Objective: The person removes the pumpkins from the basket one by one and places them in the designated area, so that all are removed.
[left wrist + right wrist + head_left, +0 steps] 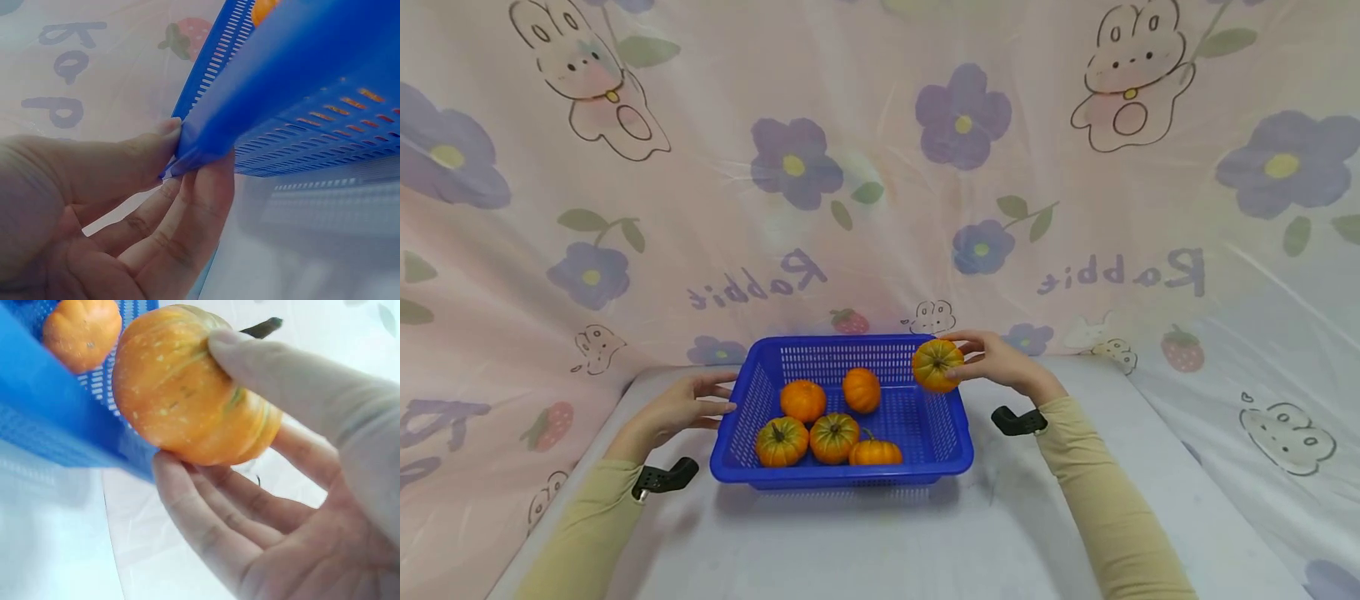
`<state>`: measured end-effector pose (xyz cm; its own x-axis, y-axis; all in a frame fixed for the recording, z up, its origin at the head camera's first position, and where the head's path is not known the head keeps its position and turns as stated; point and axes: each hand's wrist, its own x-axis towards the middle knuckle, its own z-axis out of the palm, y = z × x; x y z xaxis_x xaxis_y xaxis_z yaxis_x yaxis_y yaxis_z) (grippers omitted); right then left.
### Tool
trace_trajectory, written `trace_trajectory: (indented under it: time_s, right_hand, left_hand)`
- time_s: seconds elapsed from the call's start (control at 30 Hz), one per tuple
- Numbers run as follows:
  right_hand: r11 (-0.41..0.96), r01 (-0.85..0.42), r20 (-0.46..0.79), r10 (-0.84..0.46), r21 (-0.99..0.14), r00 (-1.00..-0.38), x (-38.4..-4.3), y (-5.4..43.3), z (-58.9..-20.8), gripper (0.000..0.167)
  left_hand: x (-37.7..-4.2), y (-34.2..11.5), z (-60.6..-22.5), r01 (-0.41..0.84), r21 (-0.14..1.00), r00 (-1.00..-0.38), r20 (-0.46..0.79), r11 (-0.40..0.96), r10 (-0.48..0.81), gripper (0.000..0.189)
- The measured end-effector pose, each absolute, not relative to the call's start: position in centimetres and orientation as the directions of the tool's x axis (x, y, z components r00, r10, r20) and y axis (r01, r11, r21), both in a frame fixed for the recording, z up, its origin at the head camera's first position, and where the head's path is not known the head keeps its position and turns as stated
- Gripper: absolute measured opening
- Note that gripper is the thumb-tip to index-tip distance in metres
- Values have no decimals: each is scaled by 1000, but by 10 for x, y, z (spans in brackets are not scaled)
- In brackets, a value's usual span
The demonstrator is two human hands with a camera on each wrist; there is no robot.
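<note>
A blue plastic basket (917, 421) with slotted walls stands on the table, several small orange pumpkins inside, among them one pumpkin (861, 390) near the middle. My left hand (683, 408) pinches the basket's left rim (209, 134), thumb on top and fingers beneath. At the back right corner my right hand (996, 364) holds another pumpkin (937, 366) by its side, over the rim. In the right wrist view this pumpkin (187, 387) sits between thumb and fingertips, its dark stem (264, 327) showing past the thumb.
The white table (850, 550) runs in front of the basket and to both sides. A pale curtain (880, 208) printed with rabbits and flowers hangs right behind it. Each wrist wears a black strap with a camera mount (666, 477).
</note>
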<state>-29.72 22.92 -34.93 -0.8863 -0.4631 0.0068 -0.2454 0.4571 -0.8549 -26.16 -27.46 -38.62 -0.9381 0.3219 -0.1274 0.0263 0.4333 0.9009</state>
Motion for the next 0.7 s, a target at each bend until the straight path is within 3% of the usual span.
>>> trace_trajectory:
  time_s: [0.3, 0.7]
  right_hand:
    - [462, -180, -8, -376, -868, -927, -291, 263, -352, 67]
    - [440, -66, -47, -241, -896, -969, -283, 297, -385, 76]
  left_hand:
    - [-261, -274, -387, 32, 910, -937, -117, 413, 330, 69]
    - [-260, -277, -390, 37, 917, -934, -109, 397, 339, 68]
